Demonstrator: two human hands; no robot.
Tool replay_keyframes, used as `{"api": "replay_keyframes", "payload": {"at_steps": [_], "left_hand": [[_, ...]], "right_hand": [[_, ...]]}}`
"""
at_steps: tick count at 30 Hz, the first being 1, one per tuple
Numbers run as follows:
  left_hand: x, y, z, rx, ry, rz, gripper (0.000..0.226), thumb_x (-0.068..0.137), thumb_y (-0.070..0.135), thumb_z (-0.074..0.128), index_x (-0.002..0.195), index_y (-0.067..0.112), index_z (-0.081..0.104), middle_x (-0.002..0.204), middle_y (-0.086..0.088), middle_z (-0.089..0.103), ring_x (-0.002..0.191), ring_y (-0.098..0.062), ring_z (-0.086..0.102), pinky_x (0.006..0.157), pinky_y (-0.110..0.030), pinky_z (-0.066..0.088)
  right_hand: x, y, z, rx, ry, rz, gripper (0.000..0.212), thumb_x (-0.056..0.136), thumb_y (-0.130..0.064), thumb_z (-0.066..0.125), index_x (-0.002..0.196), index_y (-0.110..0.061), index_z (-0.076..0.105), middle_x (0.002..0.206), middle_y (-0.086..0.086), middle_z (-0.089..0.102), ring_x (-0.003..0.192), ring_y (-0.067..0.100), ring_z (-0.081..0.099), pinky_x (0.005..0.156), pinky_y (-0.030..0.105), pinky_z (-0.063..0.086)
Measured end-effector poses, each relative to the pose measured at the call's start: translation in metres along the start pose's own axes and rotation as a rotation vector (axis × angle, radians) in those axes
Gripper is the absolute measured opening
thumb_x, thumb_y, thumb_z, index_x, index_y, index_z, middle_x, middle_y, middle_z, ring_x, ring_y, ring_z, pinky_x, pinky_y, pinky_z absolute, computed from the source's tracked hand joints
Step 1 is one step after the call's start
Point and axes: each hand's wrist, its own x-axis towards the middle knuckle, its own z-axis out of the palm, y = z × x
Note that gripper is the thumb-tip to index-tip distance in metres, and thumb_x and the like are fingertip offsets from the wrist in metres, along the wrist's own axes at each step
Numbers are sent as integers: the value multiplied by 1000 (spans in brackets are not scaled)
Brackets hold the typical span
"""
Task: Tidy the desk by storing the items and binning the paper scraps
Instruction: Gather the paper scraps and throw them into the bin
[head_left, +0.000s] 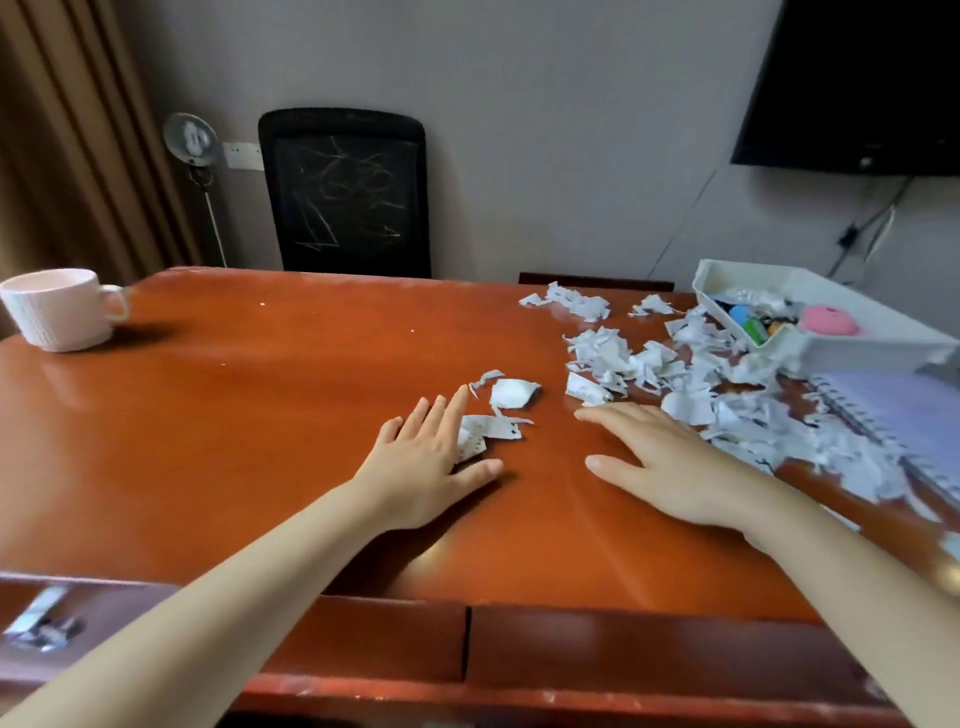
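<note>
White paper scraps (675, 374) lie strewn over the right half of the reddish wooden desk (260, 395). A few loose scraps (511, 392) sit near the middle. My left hand (426, 462) lies flat and open on the desk, its fingers touching a small scrap (475, 439). My right hand (670, 462) is also flat and open, palm down, at the near edge of the big pile. A white storage tray (831, 338) at the right holds coloured small items and a pink round thing (827, 320). A spiral notebook (904, 421) lies under scraps at the far right.
A pale pink mug (57, 309) stands at the desk's far left corner. Behind the desk are a black chair (348, 192), a small fan on a stand (191, 136) and a brown curtain (62, 135). A dark screen (857, 83) hangs on the wall at the top right.
</note>
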Motion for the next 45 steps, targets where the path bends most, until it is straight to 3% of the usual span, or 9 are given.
{"api": "replay_keyframes", "payload": {"at_steps": [8,15,26,32,38,42,45], "left_hand": [[22,23,7,-10,16,37,81,87,67,28,149,31,-11,160,-5,-9,147,-25,-4,117,-42,6],[54,24,2,-49,29,-2,76,88,67,27,149,35,-5,160,-8,-5,147,-25,-1,117,-42,8],[85,47,7,-78,69,96,83,88,65,37,150,23,1,158,-5,17,146,-20,13,117,-41,14],[108,46,9,-155,123,251,75,86,61,46,148,37,10,155,4,21,143,-18,22,114,-40,21],[133,53,6,-178,96,383,61,89,50,52,143,45,25,156,7,17,143,-17,20,115,-44,22],[147,56,9,-173,85,431,37,91,46,49,127,35,50,141,6,43,133,-16,36,106,-38,27],[151,53,10,-221,101,406,33,90,45,52,118,26,53,127,5,52,120,-17,46,102,-36,34]], "right_hand": [[-31,42,9,-143,108,145,55,98,-50,25,149,-38,8,159,-11,0,146,11,-9,117,37,-3],[-42,78,21,-165,111,231,59,96,-57,19,148,-43,-5,159,-10,-12,144,12,-22,117,41,-11],[33,81,26,-33,154,174,61,93,-59,30,148,-40,11,160,-6,3,147,16,-4,118,41,0],[76,77,19,52,311,105,67,89,-56,48,146,-32,25,155,-7,22,143,16,19,115,39,17],[96,82,12,-39,415,151,73,80,-67,51,142,-34,32,145,-7,34,134,17,29,111,37,23],[97,84,13,-72,474,162,71,79,-69,49,139,-35,37,145,-8,32,134,16,26,109,37,25],[93,85,15,-111,471,224,66,82,-65,49,140,-35,36,148,-6,27,137,18,22,109,39,25]]}}
